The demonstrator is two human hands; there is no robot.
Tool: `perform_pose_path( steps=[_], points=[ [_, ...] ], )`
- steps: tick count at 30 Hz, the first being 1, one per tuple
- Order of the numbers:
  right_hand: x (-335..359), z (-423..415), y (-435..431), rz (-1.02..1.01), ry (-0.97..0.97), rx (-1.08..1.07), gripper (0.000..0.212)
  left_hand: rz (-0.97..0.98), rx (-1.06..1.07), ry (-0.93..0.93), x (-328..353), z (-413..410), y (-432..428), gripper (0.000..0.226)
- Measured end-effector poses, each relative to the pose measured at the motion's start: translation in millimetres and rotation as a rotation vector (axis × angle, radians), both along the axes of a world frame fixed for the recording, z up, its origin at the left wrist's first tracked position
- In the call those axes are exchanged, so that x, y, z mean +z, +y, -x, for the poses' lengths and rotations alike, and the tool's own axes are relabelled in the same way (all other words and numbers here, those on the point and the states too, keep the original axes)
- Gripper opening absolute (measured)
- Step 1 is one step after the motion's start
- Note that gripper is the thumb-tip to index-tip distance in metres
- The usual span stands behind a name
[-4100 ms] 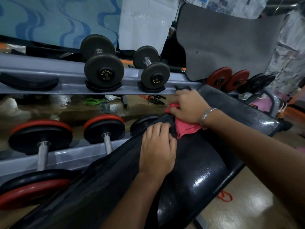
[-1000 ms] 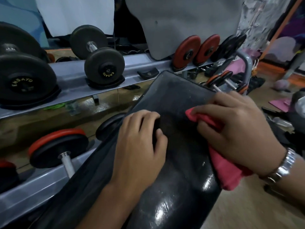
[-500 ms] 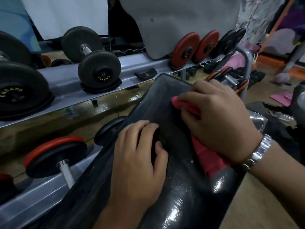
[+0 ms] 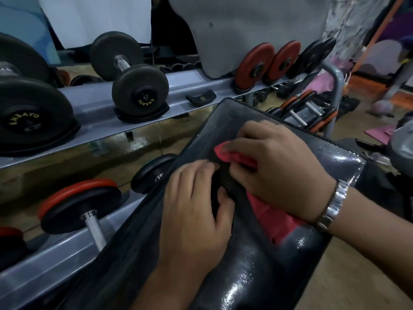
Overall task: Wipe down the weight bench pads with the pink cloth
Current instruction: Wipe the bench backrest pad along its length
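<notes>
Closest in, the black pad [image 4: 250,276] is shiny, maybe wet. The left hand [image 4: 194,211] rests on the pad, a bit left of its middle, with its fingers [image 4: 201,173] bent. There is a dark patch between its thumb and fingers. I cannot tell if it is pinching something dark or only pressing down.

Just past it, the right hand [image 4: 277,171] grips the pink cloth [image 4: 277,220] and pushes it flat on the pad. Its fingers [image 4: 241,148] are curled over the cloth. The cloth's tail sticks out under the wrist, by the silver watch [image 4: 333,206].

A second ago the cloth was at the right edge of the pad. Now it has slid to the middle, and its tip is just beside the left fingers. So I think a wipe across the top part of the pad is going on. The far end past the hands may still need a wipe.

Most of the cloth is hidden under the right hand. The near end of the pad is cut off at the bottom, so I cannot tell how much of it is done.

Farther back, a dumbbell [image 4: 138,88] sits on a grey rack [image 4: 93,121]. Red plates [image 4: 256,63] and a grey mat [image 4: 245,30] lean behind.
</notes>
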State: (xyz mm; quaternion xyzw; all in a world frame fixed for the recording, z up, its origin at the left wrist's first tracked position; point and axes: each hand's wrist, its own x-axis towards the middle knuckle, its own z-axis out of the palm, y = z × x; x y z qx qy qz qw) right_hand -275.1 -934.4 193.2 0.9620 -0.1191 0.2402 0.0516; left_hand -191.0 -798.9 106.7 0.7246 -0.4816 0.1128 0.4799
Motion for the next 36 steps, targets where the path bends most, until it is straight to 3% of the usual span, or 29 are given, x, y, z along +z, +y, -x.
perform_pose_path(
  steps=[6, 10, 15, 20, 25, 30, 36],
  points=[
    [0.1, -32.9, -0.4, 0.056, -0.075, -0.132, 0.023, 0.069, 0.001, 0.043, 1.0, 0.8, 0.6, 0.032],
    [-3.1, -27.8, 1.3, 0.032, 0.025, -0.011, 0.024, 0.072, 0.003, 0.047, 1.9, 1.9, 2.0, 0.029],
    [3.5, -54.9, -3.2, 0.076, 0.035, -0.118, 0.021, 0.089, 0.019, 0.065, 2.7, 1.9, 3.3, 0.028],
    [-1.2, -52.0, 0.3, 0.102, 0.127, -0.047, 0.028, 0.119, 0.004, 0.074, 3.8, 3.1, 4.8, 0.034],
    [2.8, -77.8, -2.7, 0.199, 0.089, -0.2, 0.025, 0.168, -0.006, 0.071, 3.3, 2.6, 5.0, 0.037],
    [3.4, -76.6, -2.3, 0.204, 0.205, -0.076, 0.037, 0.208, 0.013, 0.052, 0.9, 3.9, 6.0, 0.041],
    [13.0, -100.3, 1.8, 0.23, 0.256, -0.177, 0.033, 0.215, 0.052, 0.024, 0.8, 4.4, 7.7, 0.039]
  ],
)
